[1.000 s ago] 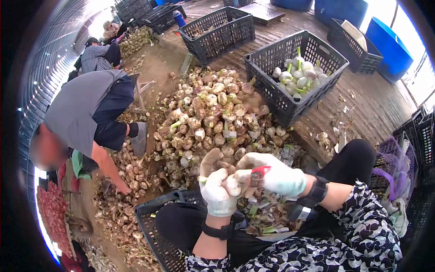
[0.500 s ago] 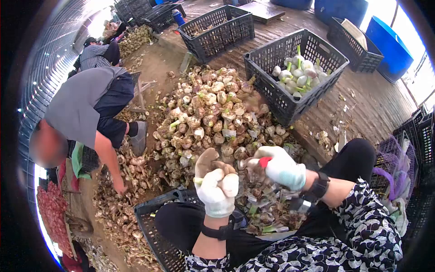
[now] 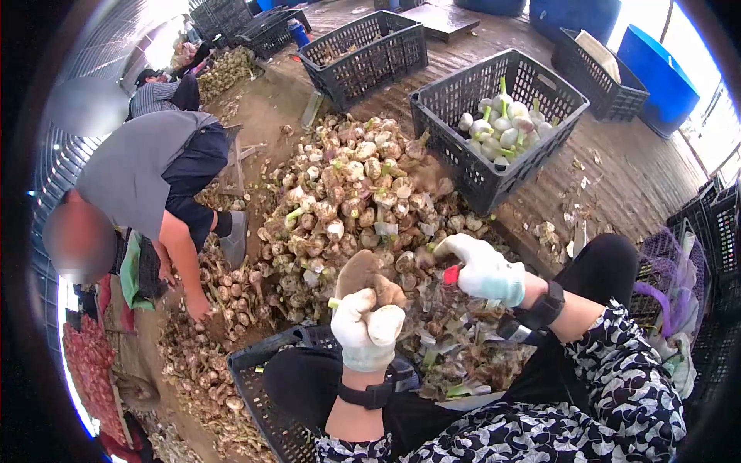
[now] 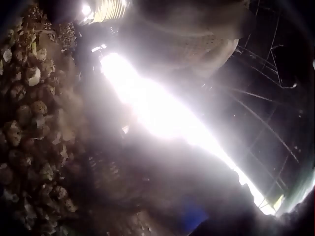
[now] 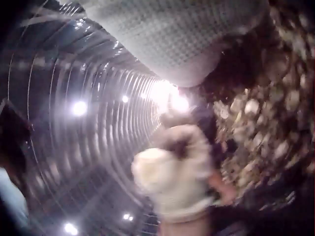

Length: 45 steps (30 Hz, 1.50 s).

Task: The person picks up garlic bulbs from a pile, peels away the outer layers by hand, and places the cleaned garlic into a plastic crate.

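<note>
My left hand (image 3: 361,339), in a white glove with soiled fingers, grips a pale garlic bulb (image 3: 385,324) in front of my lap. A short green stem end (image 3: 333,303) pokes out on the left side of that fist. To the right, and apart from it, my gloved right hand (image 3: 488,270) holds a small tool with a red handle (image 3: 451,274); the glove hides most of it. The right wrist view shows the left glove (image 5: 182,196) beyond the right glove (image 5: 182,39). Below both hands lie loose garlic skins and trimmings (image 3: 463,347).
A heap of untrimmed garlic (image 3: 347,185) rises ahead. Cleaned bulbs (image 3: 505,127) sit in a black crate (image 3: 463,166) at its right. Another black crate (image 3: 363,69) stands farther back. On the left a person (image 3: 147,154) bends over more garlic (image 3: 208,370).
My right hand has drawn away from the bulb, to the right and slightly up, with the red-handled tool. The left hand still grips the bulb. Brown matter at the right fingers is gone.
</note>
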### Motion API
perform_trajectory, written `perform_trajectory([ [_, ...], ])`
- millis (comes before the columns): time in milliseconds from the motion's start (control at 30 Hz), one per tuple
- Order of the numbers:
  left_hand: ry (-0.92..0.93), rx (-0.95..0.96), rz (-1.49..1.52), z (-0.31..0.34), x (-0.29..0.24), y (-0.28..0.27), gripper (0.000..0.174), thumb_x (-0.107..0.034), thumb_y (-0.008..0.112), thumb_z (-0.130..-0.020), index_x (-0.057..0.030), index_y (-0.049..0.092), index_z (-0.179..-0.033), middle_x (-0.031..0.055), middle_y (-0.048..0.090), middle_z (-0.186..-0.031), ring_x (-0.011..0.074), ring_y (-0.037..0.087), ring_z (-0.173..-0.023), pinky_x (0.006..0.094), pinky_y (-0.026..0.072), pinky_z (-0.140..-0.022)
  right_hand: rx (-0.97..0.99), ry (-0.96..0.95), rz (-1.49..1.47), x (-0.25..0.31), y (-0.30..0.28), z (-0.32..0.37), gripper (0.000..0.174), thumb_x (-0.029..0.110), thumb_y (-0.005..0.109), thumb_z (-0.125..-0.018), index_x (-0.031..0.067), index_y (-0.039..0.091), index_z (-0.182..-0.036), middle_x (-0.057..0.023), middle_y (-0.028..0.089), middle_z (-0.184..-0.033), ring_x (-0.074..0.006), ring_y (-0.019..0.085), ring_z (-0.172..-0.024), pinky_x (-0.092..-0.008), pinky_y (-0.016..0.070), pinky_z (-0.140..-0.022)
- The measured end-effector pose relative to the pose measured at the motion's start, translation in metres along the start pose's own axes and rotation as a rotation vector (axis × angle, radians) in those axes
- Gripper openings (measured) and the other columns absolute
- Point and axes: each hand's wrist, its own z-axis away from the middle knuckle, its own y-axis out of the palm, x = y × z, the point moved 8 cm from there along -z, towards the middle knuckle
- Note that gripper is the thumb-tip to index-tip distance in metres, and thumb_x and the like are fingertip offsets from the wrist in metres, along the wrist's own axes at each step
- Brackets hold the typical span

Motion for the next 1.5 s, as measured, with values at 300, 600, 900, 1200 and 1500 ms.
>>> perform_trajectory([
  [300, 0.382, -0.176, -0.814, 0.011, -0.021, 0.006, 0.028, -0.014, 0.044, -0.09, -0.0008, 0.054, -0.113, 0.0039, 0.056, -0.099, 0.0135, 0.055, -0.083, 0.0291, 0.0456, -0.073, 0.286, 0.261, -0.902, 0.055, 0.022, 0.003, 0.028, 0.023, 0.059, -0.09, -0.0004, 0.057, -0.105, -0.0082, 0.062, -0.092, -0.0123, 0.06, -0.077, -0.0251, 0.049, -0.067],
  [600, 0.365, -0.348, -0.749, 0.012, -0.02, -0.001, 0.034, -0.031, 0.042, -0.097, -0.0034, 0.055, -0.111, 0.0047, 0.056, -0.096, 0.0116, 0.053, -0.076, 0.0264, 0.0453, -0.067, 0.362, 0.395, -1.033, 0.045, 0.032, 0.007, 0.027, 0.019, 0.06, -0.087, -0.0013, 0.054, -0.104, -0.0055, 0.059, -0.086, -0.0122, 0.059, -0.077, -0.0275, 0.0517, -0.065],
  [900, 0.313, -0.307, -0.679, 0.012, -0.019, -0.003, 0.032, -0.026, 0.041, -0.097, -0.0001, 0.055, -0.109, 0.0048, 0.056, -0.099, 0.0103, 0.051, -0.088, 0.0243, 0.0422, -0.078, 0.267, 0.462, -1.116, 0.043, 0.047, 0.013, 0.024, 0.026, 0.054, -0.091, 0.0069, 0.053, -0.106, -0.0018, 0.058, -0.093, -0.0144, 0.058, -0.079, -0.0284, 0.0478, -0.065],
  [1200, 0.896, -0.136, -1.154, 0.04, -0.032, 0.036, 0.027, -0.015, 0.045, -0.09, 0.0048, 0.055, -0.107, 0.0088, 0.047, -0.103, 0.0114, 0.048, -0.071, 0.0246, 0.0426, -0.064, -0.047, 0.821, -1.154, -0.001, 0.07, 0.018, 0.02, 0.019, 0.045, -0.094, 0.005, 0.059, -0.099, 0.0023, 0.057, -0.08, -0.0052, 0.051, -0.063, -0.0223, 0.0413, -0.052],
  [1500, 0.879, -0.253, -1.259, 0.039, -0.048, 0.058, 0.026, -0.009, 0.061, -0.079, -0.0034, 0.059, -0.105, 0.0166, 0.052, -0.098, 0.0333, 0.054, -0.087, 0.0393, 0.0439, -0.076, 0.243, 0.453, -1.035, 0.068, 0.047, -0.003, 0.026, 0.022, 0.038, -0.099, 0.0036, 0.049, -0.114, -0.0097, 0.055, -0.114, -0.0135, 0.052, -0.102, -0.0286, 0.0446, -0.084],
])
